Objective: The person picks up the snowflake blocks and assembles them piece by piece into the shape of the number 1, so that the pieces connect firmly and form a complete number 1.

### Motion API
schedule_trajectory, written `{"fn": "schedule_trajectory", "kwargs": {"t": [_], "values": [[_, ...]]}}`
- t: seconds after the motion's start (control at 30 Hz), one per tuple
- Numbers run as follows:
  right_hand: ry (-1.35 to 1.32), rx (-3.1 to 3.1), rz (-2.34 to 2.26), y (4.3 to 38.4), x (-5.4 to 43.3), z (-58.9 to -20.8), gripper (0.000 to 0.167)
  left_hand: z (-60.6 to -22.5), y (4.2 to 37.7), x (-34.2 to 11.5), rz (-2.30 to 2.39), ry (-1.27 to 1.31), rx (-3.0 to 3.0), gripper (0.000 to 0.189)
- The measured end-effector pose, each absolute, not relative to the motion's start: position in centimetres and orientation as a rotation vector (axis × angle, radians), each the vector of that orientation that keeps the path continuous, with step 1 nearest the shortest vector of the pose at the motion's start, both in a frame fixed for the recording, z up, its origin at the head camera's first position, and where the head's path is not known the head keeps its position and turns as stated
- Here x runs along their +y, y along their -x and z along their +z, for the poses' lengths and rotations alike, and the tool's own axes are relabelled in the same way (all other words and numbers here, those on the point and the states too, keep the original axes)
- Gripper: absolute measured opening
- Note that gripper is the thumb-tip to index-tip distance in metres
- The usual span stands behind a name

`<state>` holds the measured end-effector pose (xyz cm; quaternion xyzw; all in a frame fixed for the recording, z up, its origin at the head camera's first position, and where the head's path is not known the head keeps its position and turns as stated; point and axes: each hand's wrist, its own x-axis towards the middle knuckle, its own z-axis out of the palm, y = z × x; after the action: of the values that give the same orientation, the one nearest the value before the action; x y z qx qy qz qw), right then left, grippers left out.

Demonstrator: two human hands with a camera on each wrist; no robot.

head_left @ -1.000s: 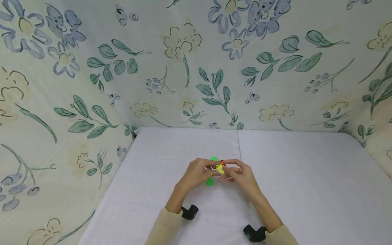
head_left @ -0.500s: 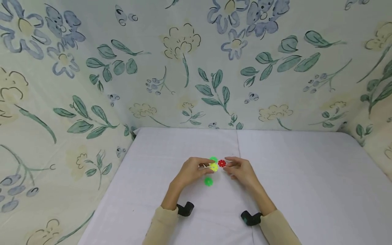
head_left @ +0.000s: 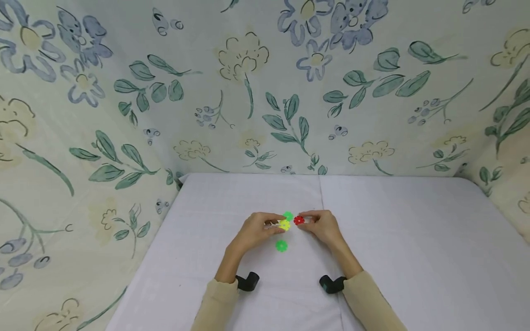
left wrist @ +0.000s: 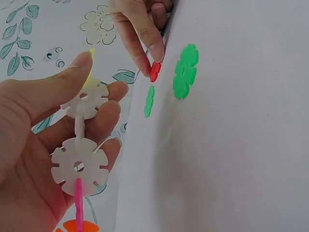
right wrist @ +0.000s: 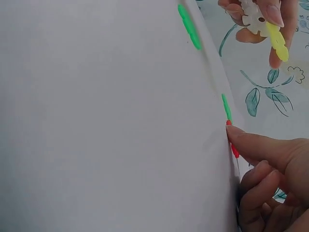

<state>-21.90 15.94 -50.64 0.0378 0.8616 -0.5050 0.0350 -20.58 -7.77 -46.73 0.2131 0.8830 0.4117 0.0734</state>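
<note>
My left hand (head_left: 253,229) holds a chain of slotted plastic snowflake discs (left wrist: 65,169) between thumb and fingers. At the chain's tip is a yellow disc (right wrist: 278,43); white discs follow, then a pink disc (left wrist: 78,203) and an orange disc (left wrist: 81,225), as the left wrist view shows. Just to the right, my right hand (head_left: 327,227) pinches a red disc (head_left: 299,220) low over the white cloth with thumb and forefinger. Its other fingers are curled under, in the right wrist view. The red and yellow discs are apart.
A green disc (head_left: 288,215) lies on the white-covered table (head_left: 393,253) just behind the hands, and another green disc (head_left: 281,246) lies nearer the front. A flower-print curtain (head_left: 240,101) hangs beyond the table. Black camera mounts (head_left: 248,282) sit at both wrists.
The hands have parted; the left drew leftward with the chain. The right hand let go, showing the red disc on the table, then closed its thumb and forefinger on that disc.
</note>
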Motion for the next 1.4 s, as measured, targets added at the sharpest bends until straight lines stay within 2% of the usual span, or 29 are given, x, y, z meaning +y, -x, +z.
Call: {"fn": "schedule_trajectory", "kwargs": {"t": [0.23,0.43,0.6,0.9,1.4], "values": [[-0.076,2.728,-1.413,21.8,15.6,-50.2,0.028,-46.8,20.7,-7.9,1.249,-0.626,2.652,0.037],[0.131,2.813,-1.259,20.9,15.3,-49.1,0.023,-46.7,20.7,-7.9,1.247,-0.659,2.647,0.038],[0.3,2.801,-1.373,19.7,15.8,-49.2,0.015,-46.7,20.7,-7.9,1.252,-0.671,2.631,0.037],[0.328,2.471,-1.934,17.7,16.7,-48.9,0.024,-46.6,20.6,-7.6,1.291,-0.68,2.588,0.037],[0.438,2.397,-2.032,17.2,16.6,-49.2,0.028,-46.6,20.5,-7.6,1.341,-0.725,2.535,0.039]]}}
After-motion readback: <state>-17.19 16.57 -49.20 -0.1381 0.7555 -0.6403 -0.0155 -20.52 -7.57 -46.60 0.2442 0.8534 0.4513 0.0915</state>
